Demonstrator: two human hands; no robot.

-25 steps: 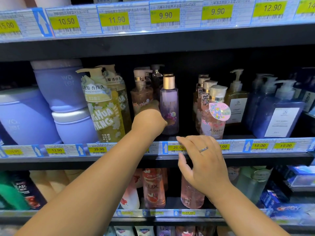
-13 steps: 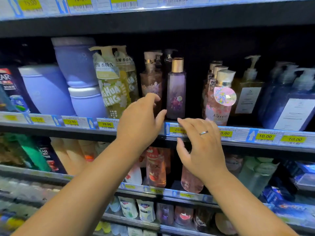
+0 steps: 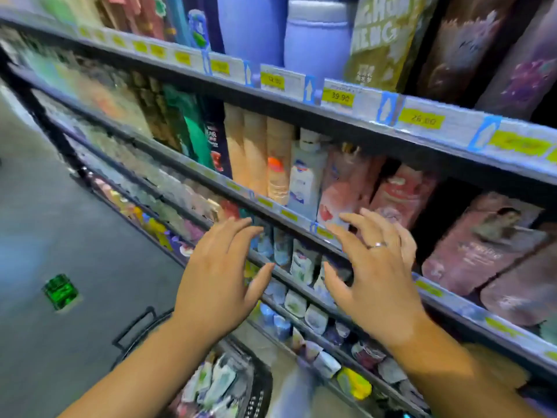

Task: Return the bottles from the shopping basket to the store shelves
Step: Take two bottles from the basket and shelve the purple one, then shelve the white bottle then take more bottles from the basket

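Observation:
The view is blurred and tilted down to the left. My left hand (image 3: 221, 274) hangs open with fingers spread, in front of the lower shelves and above the black shopping basket (image 3: 256, 387) on the floor. Several bottles (image 3: 215, 384) lie in the basket. My right hand (image 3: 376, 276), wearing a ring, is also open with fingers apart, close to the edge of a shelf (image 3: 301, 220) of pink and white bottles. Neither hand holds anything. The purple bottle (image 3: 524, 70) stands on the upper shelf at top right.
Shelf rails with yellow price tags (image 3: 337, 96) run diagonally from upper left to lower right. Small pouches (image 3: 301, 263) fill the low shelves. The grey aisle floor (image 3: 75, 236) lies at left, with a green mark (image 3: 60, 291) on it. The basket's handle (image 3: 135, 330) sticks out leftwards.
My head has turned down and left, bringing the floor and basket into view. My left hand let go of the purple bottle on the shelf; both hands dropped, open, towards the lower shelves.

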